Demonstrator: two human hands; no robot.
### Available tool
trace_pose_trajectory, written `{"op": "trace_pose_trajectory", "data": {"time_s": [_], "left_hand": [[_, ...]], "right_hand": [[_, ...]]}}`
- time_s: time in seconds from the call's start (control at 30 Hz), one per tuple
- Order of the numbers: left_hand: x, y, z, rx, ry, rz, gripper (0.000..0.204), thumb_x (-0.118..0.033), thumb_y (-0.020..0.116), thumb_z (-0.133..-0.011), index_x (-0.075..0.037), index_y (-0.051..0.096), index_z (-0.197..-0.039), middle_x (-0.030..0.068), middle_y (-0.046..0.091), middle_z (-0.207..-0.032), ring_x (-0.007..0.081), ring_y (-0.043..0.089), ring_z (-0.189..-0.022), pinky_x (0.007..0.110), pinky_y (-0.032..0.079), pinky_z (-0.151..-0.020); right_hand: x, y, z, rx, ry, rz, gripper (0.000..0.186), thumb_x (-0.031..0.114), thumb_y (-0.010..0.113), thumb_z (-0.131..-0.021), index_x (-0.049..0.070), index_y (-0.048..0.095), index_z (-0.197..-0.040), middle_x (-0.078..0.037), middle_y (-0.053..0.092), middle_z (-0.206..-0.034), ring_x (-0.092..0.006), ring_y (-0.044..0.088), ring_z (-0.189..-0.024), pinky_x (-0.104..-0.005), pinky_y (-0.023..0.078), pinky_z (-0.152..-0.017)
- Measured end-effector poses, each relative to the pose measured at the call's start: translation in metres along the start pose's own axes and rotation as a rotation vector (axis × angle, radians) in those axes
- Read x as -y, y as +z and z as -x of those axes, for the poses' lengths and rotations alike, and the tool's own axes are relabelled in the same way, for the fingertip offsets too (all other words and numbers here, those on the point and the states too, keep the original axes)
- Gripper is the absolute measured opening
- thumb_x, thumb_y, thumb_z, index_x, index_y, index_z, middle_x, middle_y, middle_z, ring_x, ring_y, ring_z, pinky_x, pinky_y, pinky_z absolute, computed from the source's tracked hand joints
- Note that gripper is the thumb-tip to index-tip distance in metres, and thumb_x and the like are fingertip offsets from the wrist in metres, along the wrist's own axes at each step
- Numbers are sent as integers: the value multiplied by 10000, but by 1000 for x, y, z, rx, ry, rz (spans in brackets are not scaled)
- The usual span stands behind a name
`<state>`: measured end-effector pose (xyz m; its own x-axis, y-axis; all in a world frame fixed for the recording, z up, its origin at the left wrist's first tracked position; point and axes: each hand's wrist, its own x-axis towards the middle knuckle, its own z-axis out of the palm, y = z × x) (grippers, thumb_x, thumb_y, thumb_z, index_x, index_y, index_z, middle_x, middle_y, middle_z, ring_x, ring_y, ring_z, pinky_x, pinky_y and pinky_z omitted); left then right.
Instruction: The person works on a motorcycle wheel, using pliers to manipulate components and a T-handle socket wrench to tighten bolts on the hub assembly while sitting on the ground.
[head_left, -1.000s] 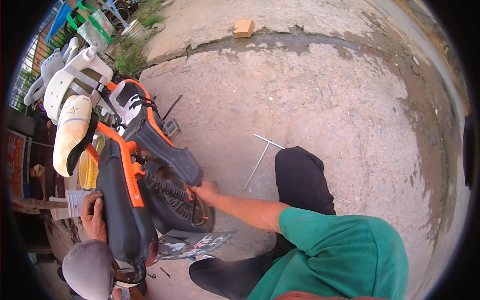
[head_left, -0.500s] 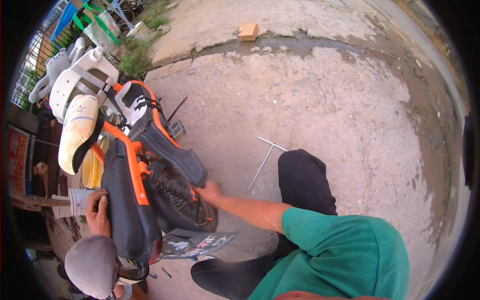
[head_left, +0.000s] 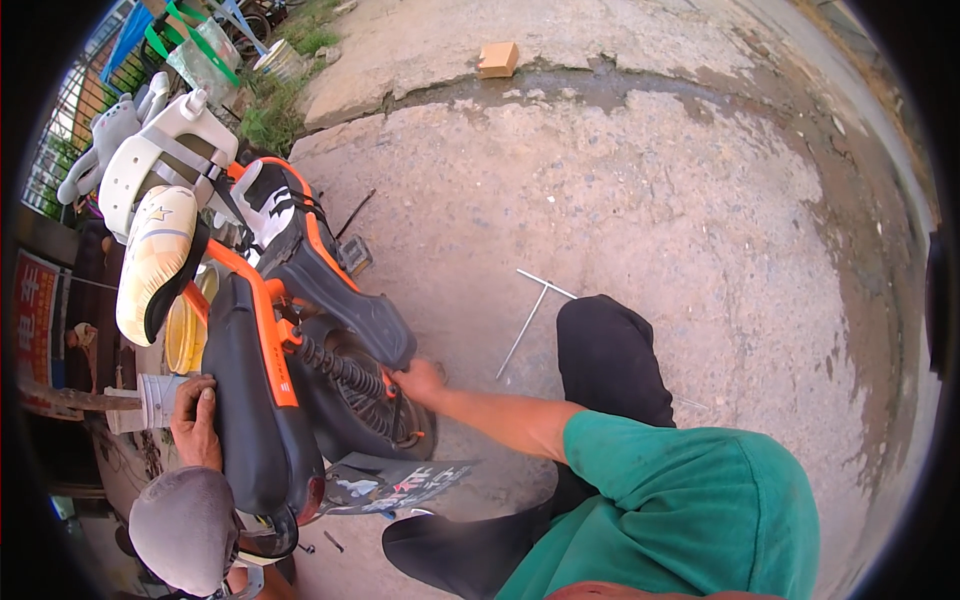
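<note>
A black and orange electric scooter point(head_left: 270, 350) stands at the left. My left hand point(head_left: 197, 420) holds the side edge of its long black seat point(head_left: 243, 390), fingers curled and thumb along the edge. A rounded grey pad point(head_left: 185, 530) hides the left forearm. My right hand point(head_left: 418, 383) is closed low by the rear wheel point(head_left: 410, 418), beside the coil shock absorber point(head_left: 340, 368) and just under the end of the dark footboard point(head_left: 385, 335). Its fingertips are partly hidden, so what they grip is unclear. A T-handle wrench point(head_left: 523, 325) lies on the concrete near my knee.
A cardboard box point(head_left: 497, 60) sits on the ground farther off. Yellow and white buckets point(head_left: 160, 400) stand beyond the scooter. A printed mud flap point(head_left: 390, 487) juts out behind the wheel. Small dark parts point(head_left: 333, 541) lie below the scooter's tail.
</note>
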<state>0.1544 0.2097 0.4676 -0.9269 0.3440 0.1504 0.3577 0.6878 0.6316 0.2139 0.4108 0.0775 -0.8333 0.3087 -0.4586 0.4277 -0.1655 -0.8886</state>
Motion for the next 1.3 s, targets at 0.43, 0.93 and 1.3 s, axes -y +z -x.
{"op": "trace_pose_trajectory", "data": {"time_s": [0.43,0.93,1.3], "left_hand": [[3,-4,3,2,-8,-2,154,-131,593,-982,2,630,-1050,85,625,-1126,187,569,-1093,301,406,-1021],[-3,11,-6,11,-7,42,137,-109,606,-976,6,639,-1043,74,624,-1104,165,565,-1054,275,418,-964],[9,-2,-2,21,46,51,148,-111,618,-972,12,641,-1052,73,619,-1072,165,565,-1023,274,422,-940]], "right_hand": [[10,0,9,28,25,-43,556,421,756,-821,-47,691,-1115,-270,711,-1021,-369,699,-982,-416,530,-854],[-22,-9,-11,24,-54,-71,645,536,721,-814,-11,687,-1154,-285,676,-1134,-421,643,-1108,-458,507,-932],[10,-7,8,-4,36,104,631,524,701,-825,-15,684,-1153,-287,684,-1105,-398,660,-1089,-440,514,-904]]}}
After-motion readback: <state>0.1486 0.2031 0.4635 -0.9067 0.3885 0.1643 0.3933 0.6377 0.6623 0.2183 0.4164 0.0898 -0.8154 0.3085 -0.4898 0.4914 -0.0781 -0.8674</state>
